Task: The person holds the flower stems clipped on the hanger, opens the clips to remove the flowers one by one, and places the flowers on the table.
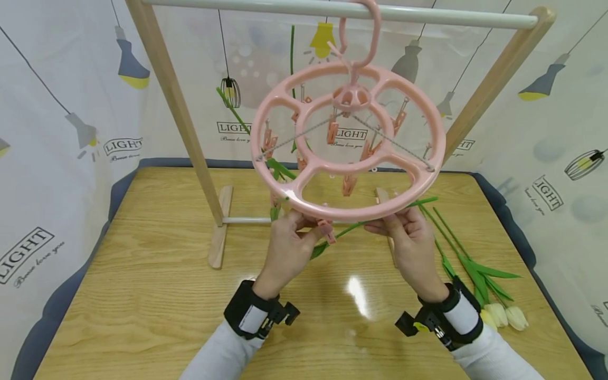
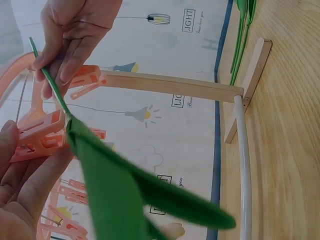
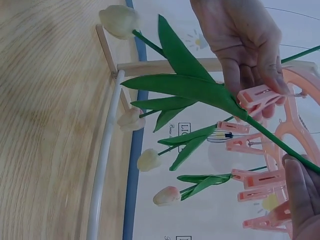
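Note:
A pink round clip hanger (image 1: 349,214) hangs by its hook from the rack's top rail. My left hand (image 1: 292,240) pinches a pink clothespin (image 1: 326,231) at the hanger's near rim. My right hand (image 1: 410,237) holds the green stem of an artificial tulip (image 3: 180,89), right of that clothespin. The stem crosses by the clothespin's jaws, with the leaves and pale bloom on the far side in the right wrist view. Whether the jaws enclose the stem I cannot tell. Other pale tulips (image 3: 148,160) hang bloom-down from clothespins on the hanger.
A wooden rack (image 1: 182,116) with white rails stands on the wooden table (image 1: 157,306). Several loose tulips (image 1: 496,315), white and yellow, lie at the right beside my right forearm. Behind the table hangs a patterned cloth (image 1: 185,68).

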### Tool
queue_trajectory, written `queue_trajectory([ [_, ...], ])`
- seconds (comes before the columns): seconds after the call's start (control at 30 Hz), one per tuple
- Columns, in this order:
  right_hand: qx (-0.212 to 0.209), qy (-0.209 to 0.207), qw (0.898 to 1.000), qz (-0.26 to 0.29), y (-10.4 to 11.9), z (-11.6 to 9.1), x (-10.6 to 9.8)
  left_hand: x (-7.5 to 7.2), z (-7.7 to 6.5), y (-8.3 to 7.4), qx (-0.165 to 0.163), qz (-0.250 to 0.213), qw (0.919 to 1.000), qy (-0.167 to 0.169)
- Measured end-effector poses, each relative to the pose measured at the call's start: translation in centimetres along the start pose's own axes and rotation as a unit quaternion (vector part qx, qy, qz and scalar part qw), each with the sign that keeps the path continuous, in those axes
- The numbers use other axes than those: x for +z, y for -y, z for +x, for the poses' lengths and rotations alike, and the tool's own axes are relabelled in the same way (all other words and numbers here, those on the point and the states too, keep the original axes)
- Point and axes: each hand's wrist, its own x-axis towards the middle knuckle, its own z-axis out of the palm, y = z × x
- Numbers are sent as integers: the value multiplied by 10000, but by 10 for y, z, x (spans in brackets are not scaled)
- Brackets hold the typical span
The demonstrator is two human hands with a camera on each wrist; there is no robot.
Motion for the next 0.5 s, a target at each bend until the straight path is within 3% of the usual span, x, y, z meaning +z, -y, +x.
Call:
queue_trajectory([
  [0.33,-246,-129,9996,-81,3,1,-11,-1,-2,0,-177,-58,9998,-33],
  [0.5,-149,-260,9993,-229,4,-2,-18,-2,-2,0,-271,53,9996,14],
])
